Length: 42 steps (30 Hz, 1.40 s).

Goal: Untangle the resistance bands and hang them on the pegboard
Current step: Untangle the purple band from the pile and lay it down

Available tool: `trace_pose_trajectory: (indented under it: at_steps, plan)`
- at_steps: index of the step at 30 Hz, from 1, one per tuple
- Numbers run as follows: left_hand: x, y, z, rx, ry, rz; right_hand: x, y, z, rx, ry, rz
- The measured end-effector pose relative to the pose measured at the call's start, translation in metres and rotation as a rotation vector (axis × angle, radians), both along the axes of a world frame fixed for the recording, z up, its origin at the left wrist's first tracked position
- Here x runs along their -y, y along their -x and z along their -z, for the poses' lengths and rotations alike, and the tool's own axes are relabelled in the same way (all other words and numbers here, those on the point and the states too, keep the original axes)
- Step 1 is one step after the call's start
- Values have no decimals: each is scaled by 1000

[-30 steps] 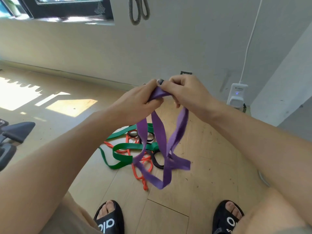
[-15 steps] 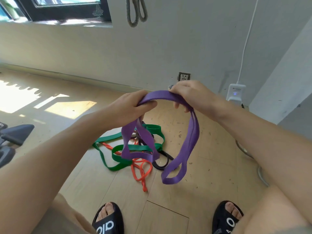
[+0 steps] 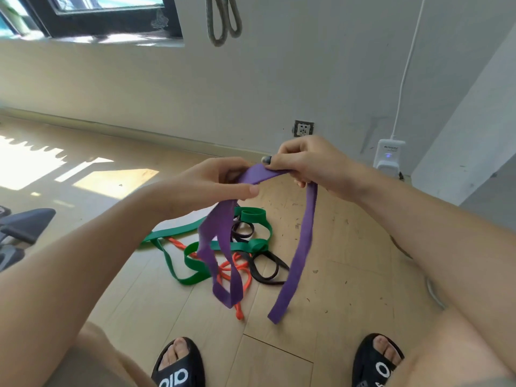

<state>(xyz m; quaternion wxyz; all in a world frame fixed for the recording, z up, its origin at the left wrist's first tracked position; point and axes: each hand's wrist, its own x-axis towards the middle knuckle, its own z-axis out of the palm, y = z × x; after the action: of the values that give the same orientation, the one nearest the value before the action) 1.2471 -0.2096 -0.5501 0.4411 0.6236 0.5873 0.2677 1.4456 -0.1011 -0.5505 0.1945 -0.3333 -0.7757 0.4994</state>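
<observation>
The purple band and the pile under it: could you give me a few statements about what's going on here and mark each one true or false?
1. Both hands hold the purple band. True: the left hand and the right hand each grip it near its top.
2. The purple band lies flat on the floor. False: it hangs from the hands, above the wooden floor.
3. A green band, an orange band and a black band lie tangled on the floor. True.
4. Nothing hangs on the wall. False: a grey looped band hangs there, at the top of the view.
5. The person is barefoot. False: they wear black slides.
</observation>
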Motion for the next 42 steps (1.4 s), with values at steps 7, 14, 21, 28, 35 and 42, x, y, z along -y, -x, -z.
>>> trace_pose_trajectory:
  at_steps: [7, 14, 21, 28, 35, 42]
  plan:
    - [3, 6, 5, -163, -48, 50, 9, -4, -6, 209, -162, -207]
    - [8, 9, 1, -6, 38, 72, 9, -7, -10, 200, -151, -235]
    - [9, 3, -3, 263, 83, 24, 10, -7, -9, 200, -89, -243]
    - [12, 2, -6, 316, 133, 50, 12, -13, -17, 137, -58, -251]
    - [12, -1, -8, 351, 153, 72, 11, -15, -19, 64, 4, -264]
    - [10, -4, -6, 267, 59, 22, 13, -13, -20, -35, 119, -222]
